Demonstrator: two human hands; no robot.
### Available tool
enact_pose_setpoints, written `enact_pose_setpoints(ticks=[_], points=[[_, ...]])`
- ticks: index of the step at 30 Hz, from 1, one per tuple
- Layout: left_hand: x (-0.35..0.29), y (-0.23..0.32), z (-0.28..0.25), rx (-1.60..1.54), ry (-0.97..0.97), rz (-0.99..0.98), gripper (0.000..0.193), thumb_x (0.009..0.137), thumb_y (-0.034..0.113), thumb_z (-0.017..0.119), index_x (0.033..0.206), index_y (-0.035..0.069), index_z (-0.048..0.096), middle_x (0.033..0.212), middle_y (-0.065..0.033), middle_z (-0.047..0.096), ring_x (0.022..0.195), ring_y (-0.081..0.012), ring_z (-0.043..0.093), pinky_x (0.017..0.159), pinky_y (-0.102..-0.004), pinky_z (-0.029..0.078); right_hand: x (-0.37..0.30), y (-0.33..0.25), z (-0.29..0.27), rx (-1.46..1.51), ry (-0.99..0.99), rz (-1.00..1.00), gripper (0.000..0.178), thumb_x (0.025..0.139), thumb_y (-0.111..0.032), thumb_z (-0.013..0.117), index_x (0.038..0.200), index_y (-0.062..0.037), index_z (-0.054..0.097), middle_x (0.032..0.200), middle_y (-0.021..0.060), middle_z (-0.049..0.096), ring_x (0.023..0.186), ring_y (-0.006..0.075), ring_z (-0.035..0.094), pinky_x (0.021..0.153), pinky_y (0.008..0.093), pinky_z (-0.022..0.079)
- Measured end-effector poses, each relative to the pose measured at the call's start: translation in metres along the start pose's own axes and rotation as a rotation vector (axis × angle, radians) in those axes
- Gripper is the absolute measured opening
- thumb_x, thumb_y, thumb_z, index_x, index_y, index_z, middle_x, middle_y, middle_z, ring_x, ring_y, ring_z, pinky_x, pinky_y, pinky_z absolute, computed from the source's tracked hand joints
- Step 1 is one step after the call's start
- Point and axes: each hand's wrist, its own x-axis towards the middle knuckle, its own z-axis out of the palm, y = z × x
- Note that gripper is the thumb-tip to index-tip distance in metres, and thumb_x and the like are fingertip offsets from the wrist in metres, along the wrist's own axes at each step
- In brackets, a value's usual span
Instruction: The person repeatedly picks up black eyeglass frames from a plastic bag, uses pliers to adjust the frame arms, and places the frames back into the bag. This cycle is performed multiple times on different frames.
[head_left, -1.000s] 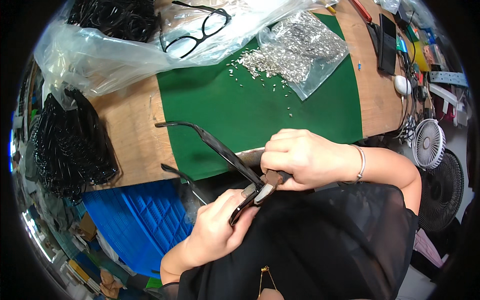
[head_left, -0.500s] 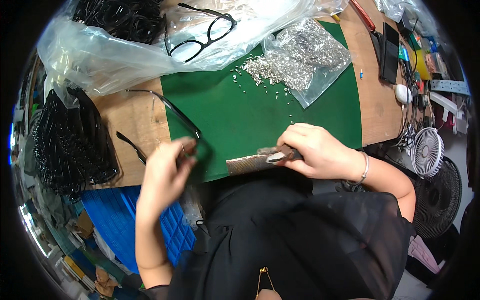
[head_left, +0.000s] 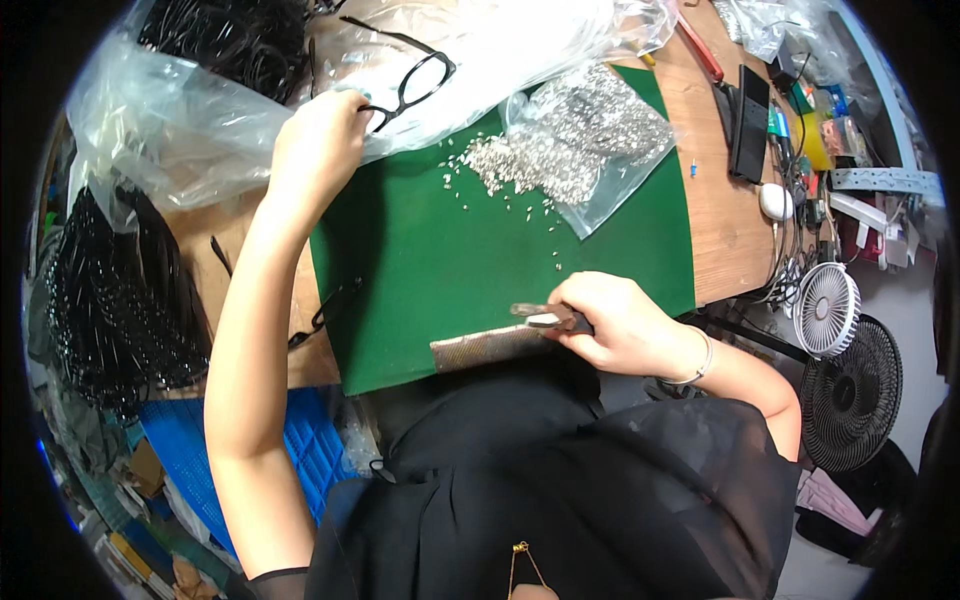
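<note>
- The pliers (head_left: 550,318) are gripped in the right hand (head_left: 625,320), its fingers closed around the handles, which are mostly hidden by the palm; the worn, dark metal tips are pointed toward the left side and look slightly parted.
- Just below the pliers, a flat bar (head_left: 480,350) with a rough, ridged brown surface is laid along the near edge of the smooth green mat (head_left: 440,250); its right end is covered by the right hand.
- Beside the left forearm, a black glasses frame (head_left: 320,318) is partly hidden by the arm, so its full shape cannot be made out.
- Left of that forearm, a bundle of glossy, thin black pieces (head_left: 120,300) is heaped.
- Beyond the right hand, small silvery slivers (head_left: 505,165) are scattered beside a clear bag (head_left: 605,125) filled with more of the same.
- The left hand (head_left: 325,140) is stretched out to the rounded, shiny black glasses (head_left: 403,98); its fingers are curled and the fingertips are hidden, so whether the frame is held or only touched cannot be told.
- Beneath those glasses, crinkled translucent plastic (head_left: 190,110) is spread, cut off by the upper edge of the view.
</note>
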Motion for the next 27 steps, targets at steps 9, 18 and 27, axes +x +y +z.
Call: enact_pose_setpoints(ticks=[9, 18, 27], points=[[-0.057, 0.081, -0.105, -1.517, -0.072, -0.177, 0.035, 0.095, 0.025, 0.032, 0.114, -0.001, 0.047, 0.092, -0.017, 0.06, 0.062, -0.0163, 0.058, 0.056, -0.0244, 0.047, 0.008, 0.044, -0.003, -0.22, 0.236, 0.187, 0.014, 0.073, -0.01, 0.062, 0.079, -0.002, 0.052, 0.071, 0.0143, 0.053, 0.067, 0.0315, 0.054, 0.061, 0.0359, 0.043], [-0.156, 0.14, -0.061, -1.541, 0.051, -0.536, 0.067, 0.073, -0.007, 0.061, 0.125, 0.001, 0.02, 0.106, -0.0197, 0.053, 0.071, -0.0162, 0.058, 0.066, -0.0267, 0.05, 0.018, 0.049, 0.006, -0.373, 0.183, 0.091, 0.017, 0.072, -0.013, 0.061, 0.077, -0.001, 0.05, 0.069, 0.0149, 0.054, 0.068, 0.0324, 0.055, 0.061, 0.0398, 0.044], [-0.155, 0.148, -0.021, -1.549, -0.097, -0.219, 0.098, 0.067, -0.009, 0.065, 0.137, 0.008, -0.002, 0.118, -0.0184, 0.045, 0.077, -0.0126, 0.056, 0.075, -0.0243, 0.045, -0.013, -0.011, -0.01, 0.426, 0.092, 0.312, 0.016, 0.08, -0.014, 0.06, 0.083, 0.0008, 0.055, 0.069, 0.0078, 0.057, 0.065, 0.0119, 0.054, 0.061, 0.0273, 0.044]])
